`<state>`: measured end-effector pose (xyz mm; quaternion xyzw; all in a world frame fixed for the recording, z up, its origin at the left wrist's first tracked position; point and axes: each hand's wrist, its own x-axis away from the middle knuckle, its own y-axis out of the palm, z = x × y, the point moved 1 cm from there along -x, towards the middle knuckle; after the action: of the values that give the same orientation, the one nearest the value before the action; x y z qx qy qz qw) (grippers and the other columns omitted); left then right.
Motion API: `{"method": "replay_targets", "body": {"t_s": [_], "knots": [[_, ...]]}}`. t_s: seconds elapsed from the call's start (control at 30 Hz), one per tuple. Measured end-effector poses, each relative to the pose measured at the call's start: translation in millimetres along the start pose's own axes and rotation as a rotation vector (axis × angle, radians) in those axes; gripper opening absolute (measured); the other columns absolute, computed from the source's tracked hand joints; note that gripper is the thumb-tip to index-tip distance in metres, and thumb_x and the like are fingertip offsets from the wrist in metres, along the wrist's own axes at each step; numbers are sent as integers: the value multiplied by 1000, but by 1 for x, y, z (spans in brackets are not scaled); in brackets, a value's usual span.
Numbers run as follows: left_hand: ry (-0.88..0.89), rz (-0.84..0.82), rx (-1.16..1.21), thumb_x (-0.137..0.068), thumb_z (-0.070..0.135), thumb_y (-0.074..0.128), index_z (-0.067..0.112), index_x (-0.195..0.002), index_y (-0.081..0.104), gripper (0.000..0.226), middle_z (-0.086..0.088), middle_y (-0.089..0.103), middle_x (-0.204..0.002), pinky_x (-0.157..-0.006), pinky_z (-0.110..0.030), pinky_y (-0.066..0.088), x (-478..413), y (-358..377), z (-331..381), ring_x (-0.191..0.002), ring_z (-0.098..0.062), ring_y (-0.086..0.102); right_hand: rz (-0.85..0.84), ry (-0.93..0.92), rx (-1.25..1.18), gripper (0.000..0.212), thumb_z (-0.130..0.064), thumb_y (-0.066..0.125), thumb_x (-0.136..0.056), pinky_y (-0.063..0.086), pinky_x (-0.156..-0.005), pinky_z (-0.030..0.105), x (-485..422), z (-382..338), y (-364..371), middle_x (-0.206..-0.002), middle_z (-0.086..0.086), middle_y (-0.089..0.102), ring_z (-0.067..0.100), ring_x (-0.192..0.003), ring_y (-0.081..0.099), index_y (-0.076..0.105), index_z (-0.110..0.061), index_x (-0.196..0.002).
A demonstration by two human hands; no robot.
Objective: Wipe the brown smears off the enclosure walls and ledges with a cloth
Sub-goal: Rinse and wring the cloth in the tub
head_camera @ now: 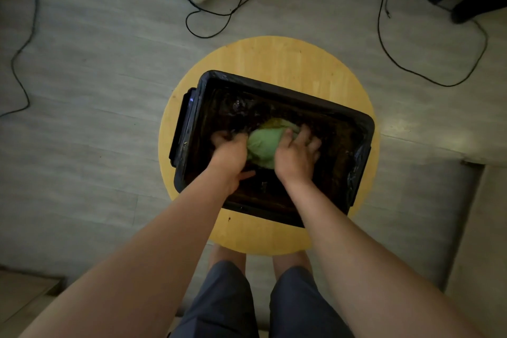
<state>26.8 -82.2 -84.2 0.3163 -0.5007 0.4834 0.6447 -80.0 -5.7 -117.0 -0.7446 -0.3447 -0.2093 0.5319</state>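
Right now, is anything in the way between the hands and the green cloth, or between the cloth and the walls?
No, nothing that shows. The left hand and right hand both touch the green cloth inside the black bin, and no object lies between the cloth and the bin's walls.

Round wooden stool (274,63), black cables (201,10), grey floor (96,63)
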Motion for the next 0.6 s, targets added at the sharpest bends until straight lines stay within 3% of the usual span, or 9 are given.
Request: {"method": "replay_targets", "body": {"t_s": [0.07,0.17,0.23,0.33,0.4,0.47,0.5,0.53,0.6], "knots": [[1,-38,-72,-104,51,47,26,-144,44,47,-3,61,-128,-92,-46,56,0,6,3,-112,-24,60,-175,35,-19,50,-43,27,-111,42,-103,44,7,-3,11,-148,18,38,41,-131,46,30,-21,-155],[-124,-137,40,-99,62,53,17,-122,69,53,-10,77,-110,-97,-42,56,-2,10,6,-104,-27,72,-243,-243,-38,32,-32,35,-110,59,-76,40,26,-10,12,-104,7,67,25,-89,69,52,-16,-132],[-159,-196,104,-99,53,58,14,-98,73,42,-8,76,-88,-80,-32,59,-2,9,10,-83,-21,74,-106,-468,-8,23,-32,41,-109,53,-53,37,44,-14,2,-75,0,63,14,-62,63,57,-16,-106],[-27,-227,68,-110,21,45,14,-76,56,36,-3,53,-64,-51,-19,49,-7,9,12,-54,-15,57,-45,-705,-41,35,-42,42,-107,44,-44,31,69,-28,-10,-61,-5,56,11,-51,56,54,-18,-84],[33,-220,8,-111,10,36,16,-86,56,32,-2,49,-75,-55,-21,49,-1,10,13,-58,-13,59,-19,-789,-24,42,-43,39,-106,45,-44,35,73,-32,-9,-58,-5,54,14,-49,55,54,-16,-76],[98,-164,-111,-111,20,34,17,-111,60,25,-2,53,-90,-66,-19,53,5,12,14,-72,-4,68,68,-801,-4,44,-39,38,-105,49,-48,35,64,-30,-4,-62,-1,60,19,-53,59,60,-14,-77],[105,-149,-243,-109,22,37,18,-111,61,24,-2,57,-94,-77,-22,53,10,15,15,-88,-8,68,125,-807,29,44,-38,37,-104,50,-48,34,57,-29,-3,-63,2,62,22,-54,61,63,-13,-77],[58,-166,-203,-108,20,41,15,-102,63,23,-3,60,-92,-83,-28,52,16,14,14,-94,-17,66,182,-822,86,45,-37,37,-104,48,-46,32,48,-27,-3,-61,4,63,24,-51,61,65,-13,-78],[5,-274,74,-103,7,49,1,-93,69,23,-13,67,-85,-84,-38,54,15,10,12,-89,-29,66,290,-826,251,48,-37,36,-105,42,-39,27,27,-21,-2,-58,6,63,26,-45,59,67,-11,-81]]}}
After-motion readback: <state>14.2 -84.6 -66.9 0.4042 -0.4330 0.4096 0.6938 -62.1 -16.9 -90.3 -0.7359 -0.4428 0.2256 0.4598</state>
